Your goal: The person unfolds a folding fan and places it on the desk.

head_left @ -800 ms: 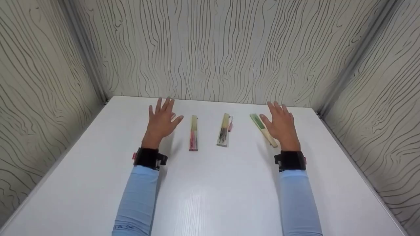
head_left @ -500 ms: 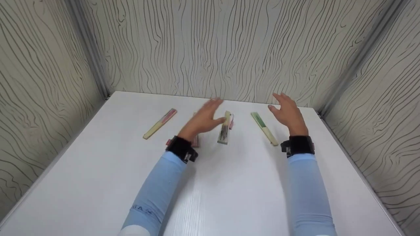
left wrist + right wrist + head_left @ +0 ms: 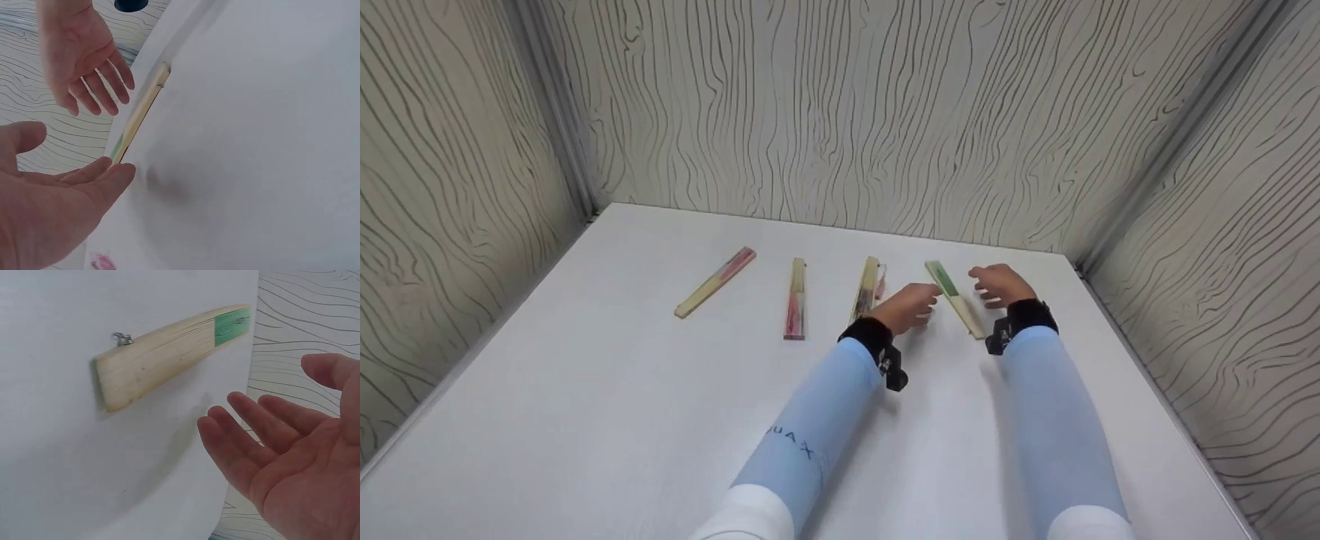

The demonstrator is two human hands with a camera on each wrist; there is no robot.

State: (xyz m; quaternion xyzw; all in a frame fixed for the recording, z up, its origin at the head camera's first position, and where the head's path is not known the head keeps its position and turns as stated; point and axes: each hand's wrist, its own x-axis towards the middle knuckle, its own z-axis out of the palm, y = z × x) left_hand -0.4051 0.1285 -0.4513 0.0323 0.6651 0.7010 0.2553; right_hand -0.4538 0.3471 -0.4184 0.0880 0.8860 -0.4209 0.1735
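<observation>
A folded hand fan with a green section (image 3: 952, 296) lies slanted on the white table between the two hands. My left hand (image 3: 906, 307) reaches across to its left side, palm facing the fan; whether the fingertips touch it I cannot tell. To the right of the fan is my right hand (image 3: 1003, 286), fingers loosely bent and holding nothing. The right wrist view shows the pale wooden ribs of the green fan (image 3: 163, 351) lying apart from the right hand's fingers (image 3: 239, 455). In the left wrist view, left fingers (image 3: 107, 180) overlap one end of the fan.
A folded fan with a pink tassel (image 3: 880, 283) is partly hidden behind the left hand. Farther left lie an upright-lying pink fan (image 3: 795, 300) and a slanted pink fan (image 3: 716, 283). Wood-patterned walls (image 3: 810, 112) enclose the table (image 3: 622, 405) at the back and sides.
My left hand has swept right from beside the leftmost fan, over the middle fans, toward the green one. The right hand has shifted slightly right, uncovering the green fan, and its fingers have bent.
</observation>
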